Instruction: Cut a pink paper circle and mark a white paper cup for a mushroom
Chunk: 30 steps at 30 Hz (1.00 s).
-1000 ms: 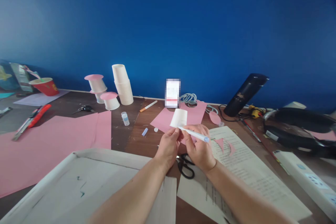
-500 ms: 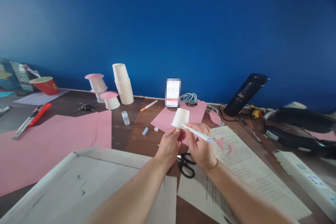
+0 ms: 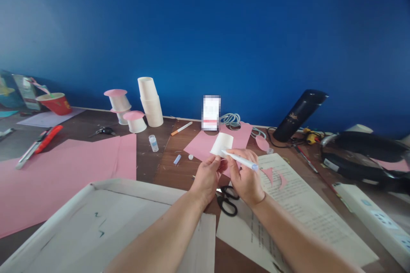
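Note:
My left hand (image 3: 206, 177) pinches the rim of a white paper cup (image 3: 221, 143), which tilts upside down above pink paper. In my right hand (image 3: 246, 175) is a slim white pen (image 3: 241, 161), its tip at the cup's lower side. Whether the tip touches the cup I cannot tell. Below the hands lie black-handled scissors (image 3: 228, 204), their blades partly hidden. To the left are a small clear vial (image 3: 153, 143), a bluish cap (image 3: 177, 159) and a small white cap (image 3: 191, 157). A pink paper sheet (image 3: 198, 147) lies beneath the cup.
At the back stand stacked paper cups (image 3: 152, 106), cups topped with pink discs (image 3: 136, 124), and a lit phone (image 3: 212, 113). A red utility knife (image 3: 40, 145) lies left. Right are printed paper (image 3: 297, 204), a black flask (image 3: 299, 115) and a power strip (image 3: 378, 222).
The cup has shifted slightly right and tilts a little more. The pen's back end has dipped a little to the left. Both hands keep their grip.

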Tool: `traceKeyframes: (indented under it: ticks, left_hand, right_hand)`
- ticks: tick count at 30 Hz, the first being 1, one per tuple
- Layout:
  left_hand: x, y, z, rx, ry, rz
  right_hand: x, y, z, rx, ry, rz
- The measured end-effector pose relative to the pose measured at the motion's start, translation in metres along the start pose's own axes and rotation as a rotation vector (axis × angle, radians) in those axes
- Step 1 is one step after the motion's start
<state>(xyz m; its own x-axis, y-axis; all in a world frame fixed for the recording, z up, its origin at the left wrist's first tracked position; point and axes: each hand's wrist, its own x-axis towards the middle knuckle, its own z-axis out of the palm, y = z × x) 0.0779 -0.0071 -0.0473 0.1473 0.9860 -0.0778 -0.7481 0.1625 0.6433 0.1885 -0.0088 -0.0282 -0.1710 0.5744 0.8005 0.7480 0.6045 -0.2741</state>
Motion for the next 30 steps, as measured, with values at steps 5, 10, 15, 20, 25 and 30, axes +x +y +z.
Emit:
traceKeyframes:
  ticks: [5, 10, 15, 20, 25, 30]
  left_hand:
    - [0.0015, -0.0019, -0.0026, 0.004, 0.009, -0.006]
    - [0.0003, -0.0001, -0.0018, -0.005, 0.035, 0.003]
    - [-0.0014, 0.0016, -0.0004, 0.0, 0.043, -0.005]
    - [-0.0007, 0.0001, -0.001, 0.008, 0.014, 0.002]
    - [-0.0002, -0.0006, -0.0014, 0.015, 0.015, 0.001]
    - [-0.0003, -0.0006, -0.0015, 0.012, 0.013, -0.003]
  right_hand:
    - [0.0005, -0.0007, -0.0003, -0.018, -0.006, -0.009]
    - [0.0013, -0.0004, -0.0011, -0.007, 0.036, -0.007]
    - [0.0011, 0.001, -0.0019, 0.004, 0.062, 0.005]
    - [0.0016, 0.0012, -0.0007, -0.028, 0.021, -0.002]
    - [0.0019, 0.0012, -0.0008, -0.038, 0.036, -0.006]
    - [0.0015, 0.0013, -0.0013, -0.033, 0.036, -0.016]
